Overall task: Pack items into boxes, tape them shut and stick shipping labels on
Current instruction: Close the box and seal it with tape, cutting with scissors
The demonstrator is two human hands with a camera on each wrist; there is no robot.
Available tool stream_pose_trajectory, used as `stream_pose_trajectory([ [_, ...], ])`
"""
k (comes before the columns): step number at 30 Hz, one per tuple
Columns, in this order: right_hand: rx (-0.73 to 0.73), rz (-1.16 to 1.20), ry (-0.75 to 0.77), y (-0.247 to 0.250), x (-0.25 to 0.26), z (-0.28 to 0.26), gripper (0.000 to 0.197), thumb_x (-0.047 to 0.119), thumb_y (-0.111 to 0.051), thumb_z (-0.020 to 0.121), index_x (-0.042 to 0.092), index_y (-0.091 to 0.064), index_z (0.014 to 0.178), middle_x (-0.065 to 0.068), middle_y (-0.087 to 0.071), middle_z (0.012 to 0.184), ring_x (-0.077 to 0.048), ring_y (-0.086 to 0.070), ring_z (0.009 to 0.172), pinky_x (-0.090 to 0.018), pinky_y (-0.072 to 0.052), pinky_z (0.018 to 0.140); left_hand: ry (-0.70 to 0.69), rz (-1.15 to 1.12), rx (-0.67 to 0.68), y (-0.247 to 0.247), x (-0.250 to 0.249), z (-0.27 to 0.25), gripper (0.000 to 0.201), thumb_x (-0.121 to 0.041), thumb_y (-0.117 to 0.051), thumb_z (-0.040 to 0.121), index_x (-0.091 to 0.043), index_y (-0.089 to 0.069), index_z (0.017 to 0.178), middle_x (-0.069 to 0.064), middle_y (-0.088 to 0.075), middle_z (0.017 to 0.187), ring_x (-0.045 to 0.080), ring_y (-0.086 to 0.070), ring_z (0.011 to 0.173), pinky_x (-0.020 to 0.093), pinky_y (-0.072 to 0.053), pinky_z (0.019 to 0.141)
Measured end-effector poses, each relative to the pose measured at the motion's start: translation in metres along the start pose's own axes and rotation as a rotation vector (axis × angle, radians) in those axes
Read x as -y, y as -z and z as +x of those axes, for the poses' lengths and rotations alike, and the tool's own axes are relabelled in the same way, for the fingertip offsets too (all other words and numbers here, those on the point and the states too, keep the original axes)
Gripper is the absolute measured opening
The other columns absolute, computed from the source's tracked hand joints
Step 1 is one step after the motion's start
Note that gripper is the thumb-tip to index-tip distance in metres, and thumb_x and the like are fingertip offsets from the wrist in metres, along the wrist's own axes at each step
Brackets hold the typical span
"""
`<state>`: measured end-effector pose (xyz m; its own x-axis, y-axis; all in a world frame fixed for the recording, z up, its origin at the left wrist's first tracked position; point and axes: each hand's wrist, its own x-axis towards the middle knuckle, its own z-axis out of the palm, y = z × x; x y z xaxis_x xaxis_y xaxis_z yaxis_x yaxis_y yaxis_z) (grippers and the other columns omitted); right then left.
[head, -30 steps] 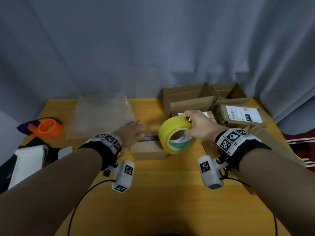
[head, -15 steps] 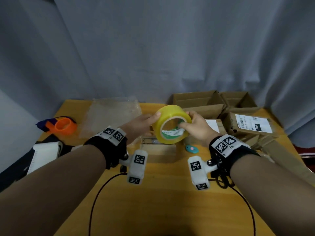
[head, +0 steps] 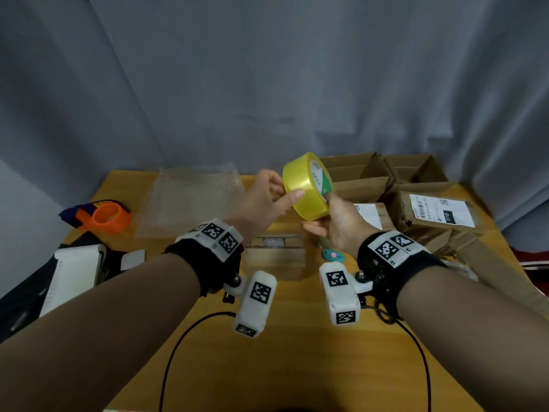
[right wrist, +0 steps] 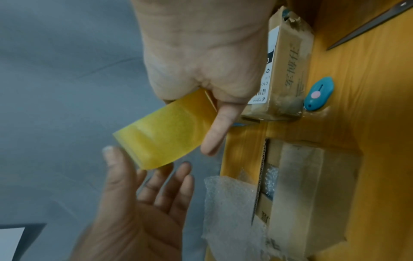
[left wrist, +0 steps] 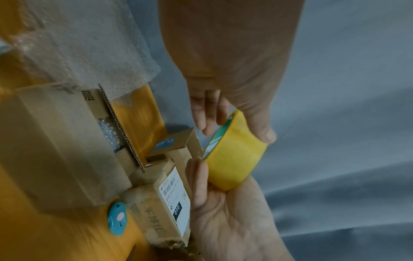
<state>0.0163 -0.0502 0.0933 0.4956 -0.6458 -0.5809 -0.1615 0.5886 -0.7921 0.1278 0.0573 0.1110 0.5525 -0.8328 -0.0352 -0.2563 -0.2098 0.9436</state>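
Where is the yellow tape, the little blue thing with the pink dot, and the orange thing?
yellow tape roll (head: 303, 190), head view, on its outer band.
blue cutter (head: 333, 255), head view, on its body.
orange tape dispenser (head: 104, 217), head view, on its ring.

The right hand (head: 341, 224) hid its fingers inside the tape roll (head: 307, 185). At 9 o'clock, the white device (head: 74, 272) was cut off. The small box's (head: 276, 254) contents were too blurred to identify.
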Motion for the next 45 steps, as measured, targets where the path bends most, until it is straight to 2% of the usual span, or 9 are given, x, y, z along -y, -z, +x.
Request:
stream_pose_trajectory([
  [4,-0.044,0.115,0.021,-0.005,0.000,0.001,0.028,0.024,-0.045,0.099,0.006,-0.053,0.118,-0.014,-0.065,0.092,-0.022,-0.067,0.066,-0.028,-0.058,0.051,0.301,0.061,0.233,0.000,-0.009,-0.001,0.051,-0.053,-0.046,0.092,-0.004,-0.057,0.099,0.014,-0.069,0.089,0.021,-0.070,0.078,0.029,-0.059,0.071],
  [8,-0.115,0.162,0.084,-0.007,-0.004,0.003,0.034,0.016,-0.054,0.092,0.004,-0.047,0.123,-0.016,-0.063,0.103,-0.022,-0.066,0.066,-0.024,-0.051,0.043,0.584,-0.442,0.348,0.001,-0.011,-0.001,0.073,-0.063,-0.023,0.093,-0.001,-0.062,0.096,0.010,-0.073,0.081,0.019,-0.071,0.076,0.027,-0.057,0.070],
  [13,-0.089,0.212,0.179,-0.005,-0.009,0.006,0.047,0.003,-0.059,0.086,0.019,-0.034,0.122,-0.009,-0.055,0.105,-0.028,-0.065,0.094,-0.040,-0.059,0.072,0.577,-0.474,0.294,0.006,-0.010,0.001,0.077,-0.069,-0.021,0.089,-0.002,-0.059,0.090,0.010,-0.071,0.074,0.020,-0.071,0.070,0.028,-0.059,0.065],
  [17,-0.016,0.119,0.280,0.001,-0.012,0.007,0.054,-0.001,-0.061,0.084,0.028,-0.036,0.124,-0.002,-0.058,0.109,-0.023,-0.061,0.103,-0.044,-0.055,0.085,0.529,-0.558,0.237,0.013,-0.004,0.000,0.039,-0.042,-0.040,0.099,-0.009,-0.053,0.084,0.005,-0.062,0.070,0.013,-0.064,0.059,0.022,-0.055,0.056],
  [21,0.035,0.057,0.300,0.009,-0.014,0.006,0.053,-0.002,-0.065,0.082,0.040,-0.045,0.107,0.001,-0.059,0.114,-0.025,-0.060,0.110,-0.053,-0.050,0.093,0.503,-0.648,0.203,0.023,0.003,0.001,0.020,-0.021,-0.046,0.099,-0.007,-0.056,0.090,0.005,-0.058,0.074,0.015,-0.065,0.067,0.023,-0.056,0.061],
  [28,0.025,0.108,0.282,0.002,-0.021,0.002,0.046,-0.004,-0.063,0.082,0.034,-0.048,0.105,-0.006,-0.060,0.116,-0.028,-0.060,0.109,-0.056,-0.048,0.095,0.598,-0.574,0.251,0.024,0.006,-0.012,0.037,-0.035,-0.045,0.098,-0.001,-0.057,0.108,0.013,-0.067,0.094,0.022,-0.067,0.088,0.027,-0.058,0.070],
  [32,0.020,0.175,0.282,-0.003,-0.022,0.002,0.047,-0.007,-0.062,0.083,0.030,-0.048,0.108,-0.007,-0.060,0.117,-0.028,-0.061,0.107,-0.053,-0.049,0.095,0.510,-0.553,0.135,0.022,0.005,-0.013,0.016,-0.016,-0.048,0.098,-0.006,-0.060,0.094,0.009,-0.062,0.084,0.016,-0.062,0.076,0.023,-0.057,0.066],
  [40,0.010,0.134,0.297,-0.004,-0.019,0.004,0.048,-0.005,-0.066,0.080,0.035,-0.048,0.102,-0.014,-0.061,0.120,-0.030,-0.062,0.108,-0.055,-0.050,0.092,0.519,-0.569,0.043,0.024,0.002,-0.009,0.018,-0.020,-0.053,0.096,-0.006,-0.059,0.087,0.005,-0.060,0.074,0.012,-0.058,0.067,0.020,-0.054,0.059],
  [45,0.056,0.103,0.317,-0.001,-0.018,0.000,0.047,-0.004,-0.067,0.080,0.034,-0.050,0.102,-0.005,-0.064,0.108,-0.028,-0.063,0.106,-0.056,-0.047,0.096,0.552,-0.649,0.085,0.029,0.000,-0.011,0.018,-0.011,-0.051,0.096,-0.006,-0.056,0.080,0.004,-0.055,0.069,0.011,-0.054,0.064,0.018,-0.053,0.056],
])
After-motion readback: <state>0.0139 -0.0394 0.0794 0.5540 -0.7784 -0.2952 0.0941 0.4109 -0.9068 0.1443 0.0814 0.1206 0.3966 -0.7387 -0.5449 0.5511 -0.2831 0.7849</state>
